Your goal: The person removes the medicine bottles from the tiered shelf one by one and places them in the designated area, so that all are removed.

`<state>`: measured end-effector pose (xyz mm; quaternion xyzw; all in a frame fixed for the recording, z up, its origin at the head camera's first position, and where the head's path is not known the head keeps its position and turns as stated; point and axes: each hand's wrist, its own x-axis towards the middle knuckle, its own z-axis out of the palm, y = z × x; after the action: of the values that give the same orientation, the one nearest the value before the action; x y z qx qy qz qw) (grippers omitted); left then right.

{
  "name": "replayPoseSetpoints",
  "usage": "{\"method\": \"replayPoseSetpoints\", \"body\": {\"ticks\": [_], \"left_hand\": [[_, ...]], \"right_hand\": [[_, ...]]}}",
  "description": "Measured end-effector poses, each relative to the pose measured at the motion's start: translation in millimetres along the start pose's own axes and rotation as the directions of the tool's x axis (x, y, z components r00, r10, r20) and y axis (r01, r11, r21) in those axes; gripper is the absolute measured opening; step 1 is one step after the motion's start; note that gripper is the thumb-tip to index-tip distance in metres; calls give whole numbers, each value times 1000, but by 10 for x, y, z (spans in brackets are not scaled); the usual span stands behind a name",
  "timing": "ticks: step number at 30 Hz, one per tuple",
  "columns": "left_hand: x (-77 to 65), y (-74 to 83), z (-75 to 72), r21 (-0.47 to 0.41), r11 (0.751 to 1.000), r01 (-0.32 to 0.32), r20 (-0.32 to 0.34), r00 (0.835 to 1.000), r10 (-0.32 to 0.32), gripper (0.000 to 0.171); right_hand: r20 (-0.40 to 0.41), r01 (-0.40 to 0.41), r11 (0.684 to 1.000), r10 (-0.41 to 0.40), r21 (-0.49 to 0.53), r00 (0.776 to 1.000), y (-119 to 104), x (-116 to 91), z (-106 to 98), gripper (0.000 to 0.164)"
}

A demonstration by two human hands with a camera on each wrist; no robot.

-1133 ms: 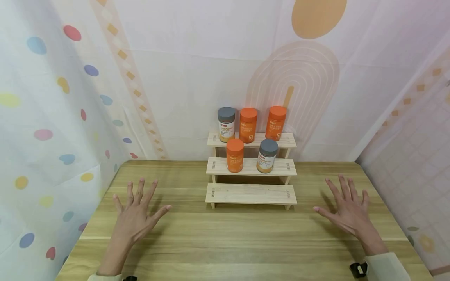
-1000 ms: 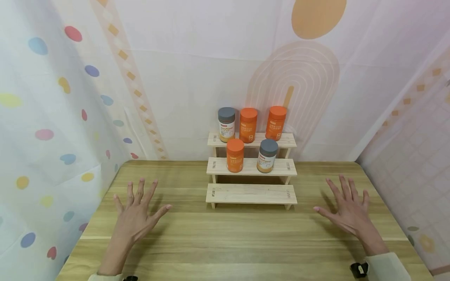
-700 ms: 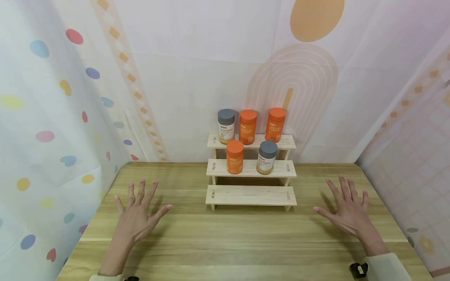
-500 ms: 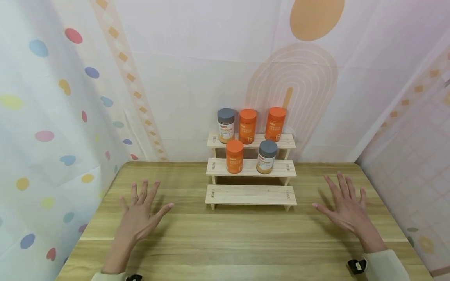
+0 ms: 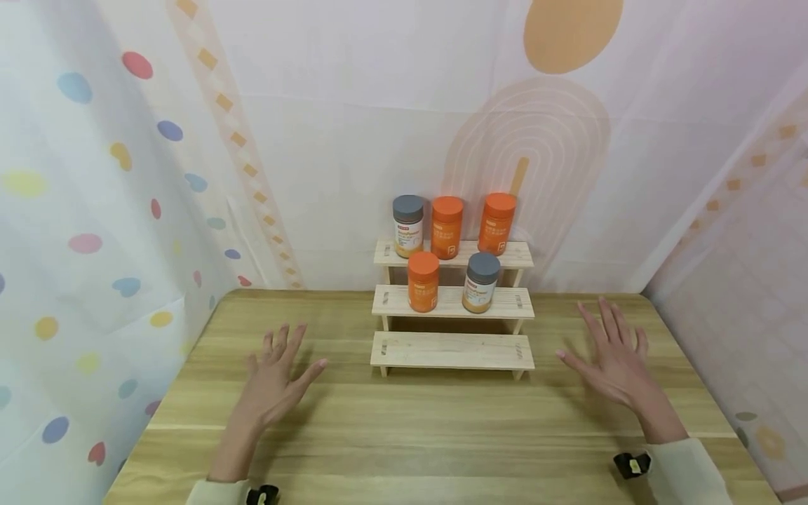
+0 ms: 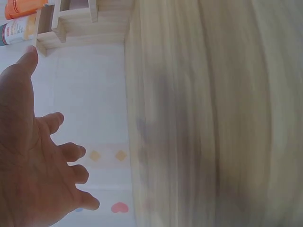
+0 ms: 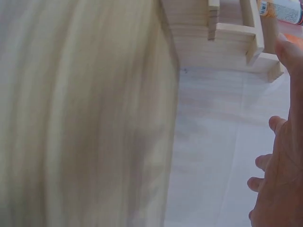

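Note:
A three-step wooden display rack (image 5: 452, 351) stands at the table's back, its lowest step bare. On the top step are a grey-lidded jar (image 5: 408, 228) and two orange jars, one in the middle (image 5: 447, 230) and one at right (image 5: 496, 226). The middle step bears another orange jar (image 5: 423, 284) and a second grey-lidded jar (image 5: 480, 284). My left hand (image 5: 273, 382) hovers over the table left of the rack, fingers spread, holding nothing. To the rack's right, my right hand (image 5: 615, 365) is likewise spread and holds nothing; its thumb points toward the rack.
The wood-grain table (image 5: 442, 435) reaches back to a patterned curtain (image 5: 353, 154) close behind the rack. A dotted curtain (image 5: 88, 266) hangs along the left side, and a pale one (image 5: 751, 315) along the right. Black wrist cameras sit at both cuffs.
My left hand has moved right, toward the rack. My right hand has shifted slightly forward and left. The jars and the rack stay in place.

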<state>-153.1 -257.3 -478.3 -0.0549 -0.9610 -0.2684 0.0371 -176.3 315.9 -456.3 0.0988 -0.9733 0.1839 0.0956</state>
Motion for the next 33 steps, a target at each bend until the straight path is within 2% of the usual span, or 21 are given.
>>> {"method": "replayPoseSetpoints", "body": {"ticks": [17,24,29,33], "left_hand": [[184,279,253,-202,979,6,59,998,6,81],[254,361,375,-269,963,-28,63,997,46,81],[290,434,438,-345,938,-30,69,996,57,81],[303,473,488,-433,901,-2,89,995,45,78]], "right_hand": [[-18,48,992,-46,120,999,-263,278,-80,95],[-28,58,984,-55,168,998,-362,377,-113,94],[-26,62,978,-58,200,998,-428,443,-171,93],[-25,82,966,-78,246,997,-470,526,-201,92]]}}
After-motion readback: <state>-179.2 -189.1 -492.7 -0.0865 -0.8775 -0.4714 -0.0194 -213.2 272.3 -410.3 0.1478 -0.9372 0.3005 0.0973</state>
